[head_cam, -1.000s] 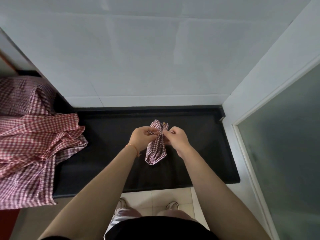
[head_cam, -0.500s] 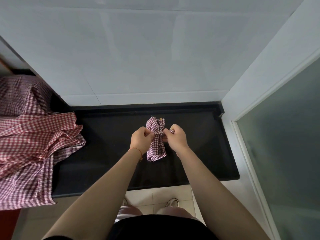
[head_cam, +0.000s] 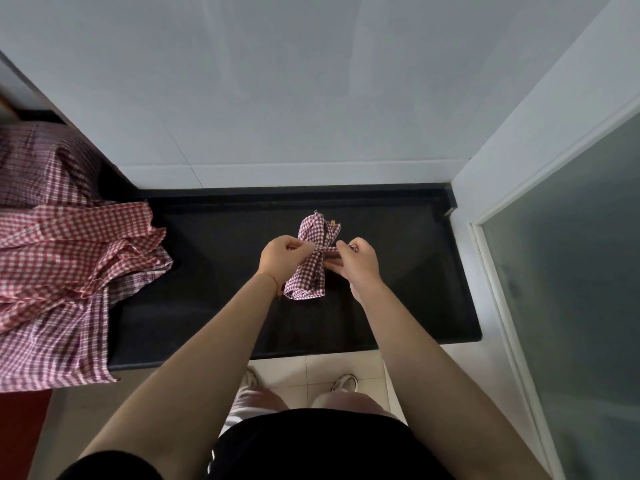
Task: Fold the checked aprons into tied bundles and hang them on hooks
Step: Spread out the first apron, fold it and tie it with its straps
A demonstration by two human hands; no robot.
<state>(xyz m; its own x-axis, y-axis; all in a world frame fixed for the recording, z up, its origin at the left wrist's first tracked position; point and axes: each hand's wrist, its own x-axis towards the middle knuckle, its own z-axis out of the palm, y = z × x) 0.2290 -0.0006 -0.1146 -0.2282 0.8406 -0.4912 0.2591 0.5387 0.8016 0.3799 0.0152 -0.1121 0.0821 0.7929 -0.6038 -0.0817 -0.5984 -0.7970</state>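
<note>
Two hands at mid-counter, left hand and right hand each pinching a tie end around a folded checked apron bundle, loose checked aprons heaped far left.

Black top, thin cord bracelet, perhaps white trainers

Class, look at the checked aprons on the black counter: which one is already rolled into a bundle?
The small apron bundle pinched between the left hand and right hand; the loose aprons lie heaped at the counter's left end.
</note>
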